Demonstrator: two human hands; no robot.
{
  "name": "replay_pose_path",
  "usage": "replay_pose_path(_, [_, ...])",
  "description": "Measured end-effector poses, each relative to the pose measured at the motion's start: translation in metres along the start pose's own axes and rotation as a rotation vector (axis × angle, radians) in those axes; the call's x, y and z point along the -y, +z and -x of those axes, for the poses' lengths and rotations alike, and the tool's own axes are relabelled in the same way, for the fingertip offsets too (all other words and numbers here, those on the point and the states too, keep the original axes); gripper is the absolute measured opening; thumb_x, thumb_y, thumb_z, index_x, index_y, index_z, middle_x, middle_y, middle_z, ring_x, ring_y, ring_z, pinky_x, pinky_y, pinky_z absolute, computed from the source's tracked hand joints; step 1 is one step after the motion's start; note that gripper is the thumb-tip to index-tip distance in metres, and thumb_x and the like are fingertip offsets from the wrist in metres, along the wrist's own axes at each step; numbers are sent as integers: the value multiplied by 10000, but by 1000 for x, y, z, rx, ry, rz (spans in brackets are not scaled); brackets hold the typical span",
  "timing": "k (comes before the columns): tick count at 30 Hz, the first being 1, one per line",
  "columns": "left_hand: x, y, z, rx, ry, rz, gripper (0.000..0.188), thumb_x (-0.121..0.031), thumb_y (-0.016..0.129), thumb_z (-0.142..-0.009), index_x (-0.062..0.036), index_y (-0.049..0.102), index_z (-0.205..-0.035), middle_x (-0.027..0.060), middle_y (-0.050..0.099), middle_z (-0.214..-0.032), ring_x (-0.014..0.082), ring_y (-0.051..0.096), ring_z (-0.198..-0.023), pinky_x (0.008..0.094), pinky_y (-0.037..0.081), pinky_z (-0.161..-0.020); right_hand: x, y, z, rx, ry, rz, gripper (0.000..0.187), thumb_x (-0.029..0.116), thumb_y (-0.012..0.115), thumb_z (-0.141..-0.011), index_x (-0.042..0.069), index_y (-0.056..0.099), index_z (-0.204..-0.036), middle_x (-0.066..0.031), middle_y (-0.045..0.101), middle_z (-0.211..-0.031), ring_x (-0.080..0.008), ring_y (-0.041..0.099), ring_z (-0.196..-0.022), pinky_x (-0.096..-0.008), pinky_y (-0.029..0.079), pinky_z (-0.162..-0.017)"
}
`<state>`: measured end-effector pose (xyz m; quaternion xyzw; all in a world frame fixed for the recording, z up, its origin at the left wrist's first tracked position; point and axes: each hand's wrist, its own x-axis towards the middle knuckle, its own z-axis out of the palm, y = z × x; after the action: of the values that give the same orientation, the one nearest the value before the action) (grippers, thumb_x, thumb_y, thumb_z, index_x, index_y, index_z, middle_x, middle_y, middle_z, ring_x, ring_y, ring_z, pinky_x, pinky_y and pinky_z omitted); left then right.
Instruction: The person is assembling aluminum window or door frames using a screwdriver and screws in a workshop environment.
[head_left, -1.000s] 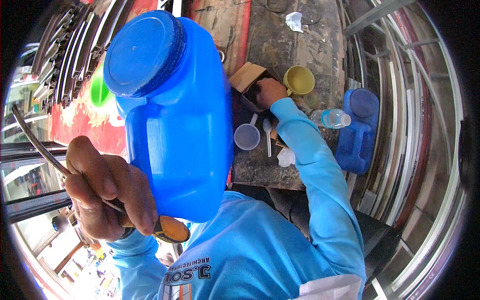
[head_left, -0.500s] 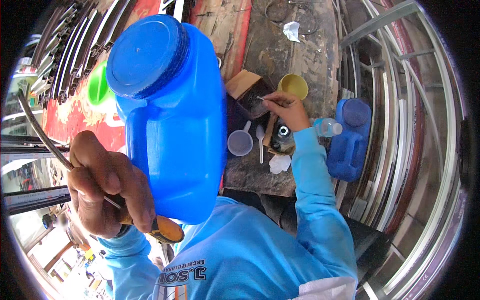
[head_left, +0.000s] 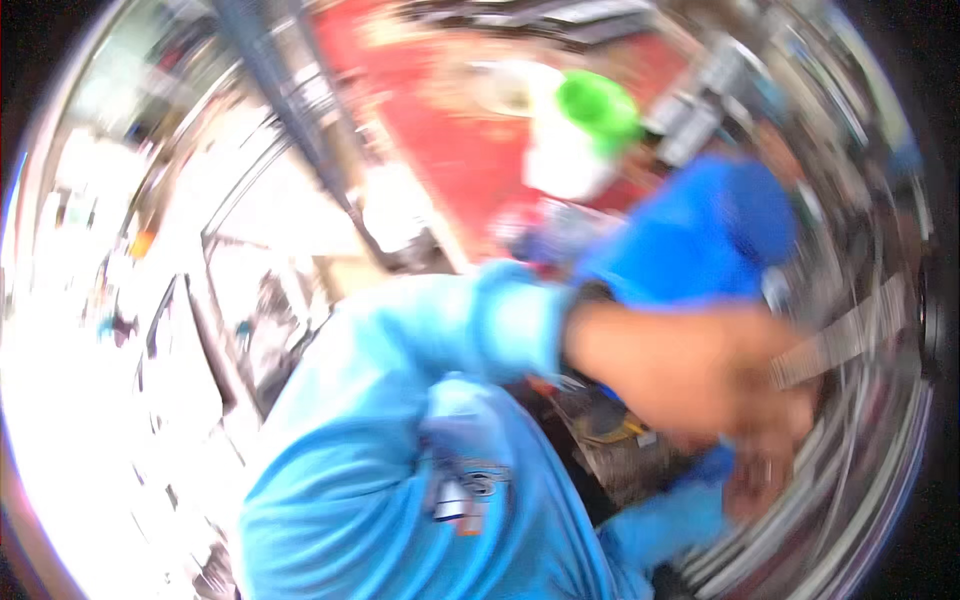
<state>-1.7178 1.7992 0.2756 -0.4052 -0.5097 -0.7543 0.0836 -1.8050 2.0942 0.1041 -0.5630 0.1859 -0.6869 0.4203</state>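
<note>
Motion blurs the whole head view. My left hand point(head_left: 695, 375) reaches across to the right, its fingers closed and smeared. A grey streak sticks out from it, which looks like the shaft of the hand tool point(head_left: 845, 335) with the bent metal rod; its yellow and black handle is hidden. Just below, close to the left hand, is my right hand point(head_left: 762, 482), its fingers too blurred to read. Behind the left wrist stands the big blue plastic jug point(head_left: 680, 235) with its round blue lid. Whether the hands touch each other I cannot make out.
On the red-covered table point(head_left: 430, 150), beyond the jug, stand a white container with a bright green top point(head_left: 580, 135) and a pale round vessel point(head_left: 515, 88). Long metal profiles point(head_left: 850, 480) line the right side. A dark post point(head_left: 290, 110) slants at upper left.
My view has swung left, so the jug now appears farther right. My left hand has gone from the jug's near left side across to my right hand.
</note>
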Motion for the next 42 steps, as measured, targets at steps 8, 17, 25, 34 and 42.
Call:
replay_pose_path(8, [-102,-65,225,-10,-64,-585,289,-166,702,-864,24,551,-1021,219,595,-974,444,607,-898,500,500,-730,-138,171,-253,-706,459,1518,333,223,535,-999,-54,600,-825,-132,560,-757,-228,526,-668,-363,394,-570])
replay_pose_path(17, [-276,-122,477,-1026,-354,-772,179,-94,676,-938,-2,599,-1072,182,647,-910,326,658,-728,426,512,-635,-399,168,-435,-332,705,442,444,190,784,-853,9,580,-1204,-95,628,-1081,-216,619,-947,-323,492,-788])
replay_pose_path(25, [-344,-196,567,-1720,-5,-278,124,-85,595,-1027,-8,577,-1122,38,643,-986,83,631,-834,259,528,-705,-583,209,-553,221,926,196,602,6,632,-960,30,314,-1471,-92,550,-1210,-135,588,-1059,-255,490,-873])
replay_pose_path(34, [-466,-413,761,-2121,308,-598,183,-52,601,-1012,-12,604,-1191,69,695,-1041,152,678,-953,303,559,-873,-779,99,-701,220,1198,281,224,89,664,-958,1,593,-1151,-22,626,-898,-62,526,-748,-242,445,-666])
replay_pose_path(42, [-590,-600,878,-2264,468,-57,264,-147,687,-980,-58,606,-1215,67,687,-1094,212,689,-1051,384,579,-857,-953,74,-965,547,783,821,307,175,695,-943,-27,653,-1170,-167,705,-981,-288,689,-868,-371,536,-779])
